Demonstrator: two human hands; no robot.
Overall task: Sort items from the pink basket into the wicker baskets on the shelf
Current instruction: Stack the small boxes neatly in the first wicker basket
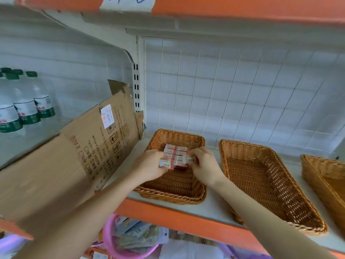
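Nearest the camera, below and in front of the left wicker basket (168, 198), the pink basket (109, 238) sits under the shelf (205, 208), with flat packets (136, 234) heaped in it. Both bare forearms reach up from the bottom edge and over the front rim of the left wicker basket, which stands on the white shelf board just behind its orange lip. Inside that basket, the left hand (147, 166) is curled round a small red-and-white eraser box marked 2B (165, 164), held at the near left corner of a block of stacked eraser boxes (175, 153). The right hand (203, 165) pinches a second 2B box (190, 159) against the block's near right side. The block lies in the rear half of the basket, and the woven floor in front of it is bare. Just to the right of this basket, not touching it, is a second wicker basket (265, 184), and further right again a third wicker basket (317, 171) is cut off by the frame edge. To the left of the landmark basket a torn cardboard box (84, 146) leans with its printed flap up, one corner close to the basket's rear left corner. Beyond the box, further left, stand water bottles (24, 105) with green caps. Behind the basket rises a white tiled wall (242, 90).
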